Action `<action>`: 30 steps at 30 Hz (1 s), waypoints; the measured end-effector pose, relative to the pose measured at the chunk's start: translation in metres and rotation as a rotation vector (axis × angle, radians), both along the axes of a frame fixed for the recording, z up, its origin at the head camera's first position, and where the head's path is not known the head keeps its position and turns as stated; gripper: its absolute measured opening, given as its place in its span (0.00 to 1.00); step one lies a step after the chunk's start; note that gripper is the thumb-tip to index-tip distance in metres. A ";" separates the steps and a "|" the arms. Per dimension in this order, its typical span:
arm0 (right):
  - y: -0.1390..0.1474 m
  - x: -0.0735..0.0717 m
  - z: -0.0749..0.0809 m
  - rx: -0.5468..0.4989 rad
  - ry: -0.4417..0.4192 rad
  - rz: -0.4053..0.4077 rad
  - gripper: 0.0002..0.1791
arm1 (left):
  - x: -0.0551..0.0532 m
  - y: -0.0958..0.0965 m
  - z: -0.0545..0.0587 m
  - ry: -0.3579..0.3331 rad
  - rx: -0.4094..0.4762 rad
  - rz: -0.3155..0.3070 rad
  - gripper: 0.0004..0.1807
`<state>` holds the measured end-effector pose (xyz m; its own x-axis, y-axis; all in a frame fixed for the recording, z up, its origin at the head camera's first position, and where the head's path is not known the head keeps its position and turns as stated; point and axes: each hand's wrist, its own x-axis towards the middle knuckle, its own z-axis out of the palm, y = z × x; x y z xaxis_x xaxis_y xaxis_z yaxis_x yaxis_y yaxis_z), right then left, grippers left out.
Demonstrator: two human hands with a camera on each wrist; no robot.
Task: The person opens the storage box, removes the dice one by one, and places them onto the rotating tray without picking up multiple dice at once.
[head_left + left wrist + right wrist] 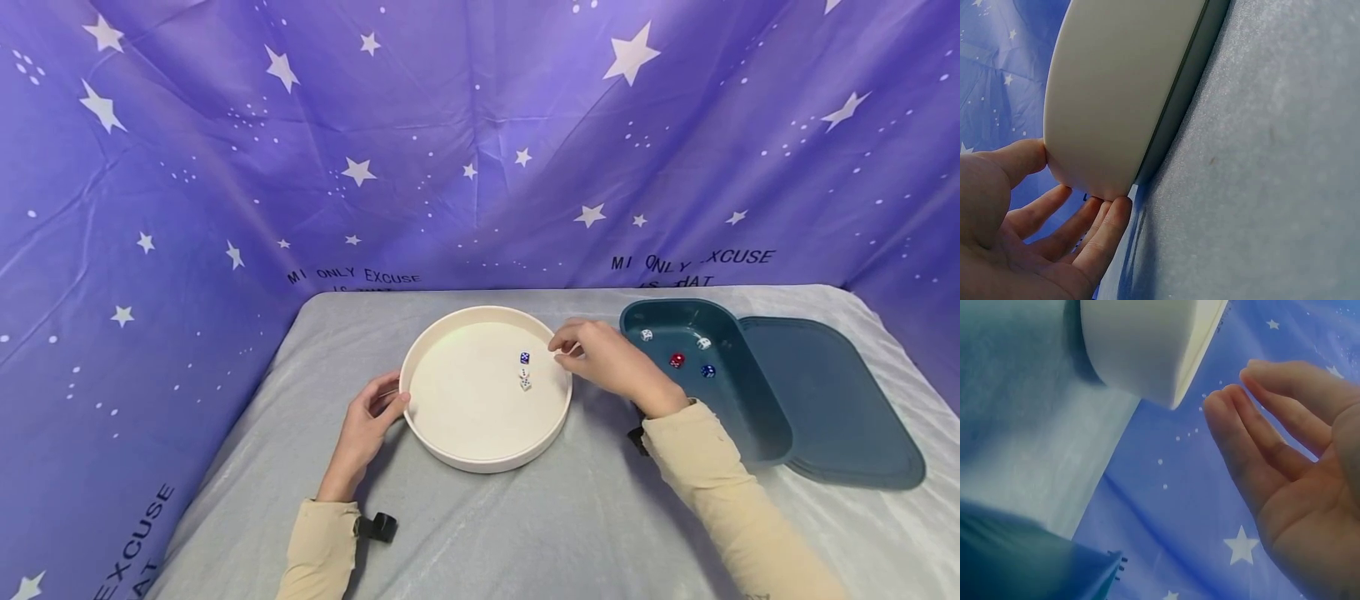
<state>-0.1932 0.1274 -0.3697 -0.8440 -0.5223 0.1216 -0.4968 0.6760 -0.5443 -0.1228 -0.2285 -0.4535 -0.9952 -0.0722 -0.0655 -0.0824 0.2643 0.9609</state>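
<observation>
A round cream tray (465, 417) with a low wall stands on the cloth. My left hand (367, 429) grips its left side, the thumb at the rim and the fingertips against the lower outer wall, seen close in the left wrist view (1054, 231). Inside the tray, toward its right, lie a blue die (525, 357) and two white dice (525, 384) near each other. Just over the tray's right rim hovers my right hand (603, 358), fingers loosely bent. Nothing shows between its fingers and thumb in the right wrist view (1297, 462).
To the right sits a dark teal rectangular container (750, 425) holding a red die (677, 360), a blue die (708, 371) and two white dice (703, 342). A matching flat lid (840, 400) lies beside it. Behind the cloth-covered table (480, 533) hangs a purple star-print curtain (480, 125).
</observation>
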 end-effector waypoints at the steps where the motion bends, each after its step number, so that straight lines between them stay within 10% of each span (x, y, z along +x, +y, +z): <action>1: 0.002 0.000 0.001 0.003 0.003 -0.008 0.08 | 0.000 0.000 0.000 0.000 0.002 -0.001 0.26; 30: 0.060 -0.002 0.007 0.009 0.020 -0.119 0.09 | 0.000 0.001 0.001 -0.006 0.008 0.003 0.26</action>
<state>-0.1950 0.1871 -0.3626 -0.8975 -0.4200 0.1347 -0.4236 0.7358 -0.5284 -0.1227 -0.2276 -0.4527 -0.9946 -0.0749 -0.0717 -0.0887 0.2560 0.9626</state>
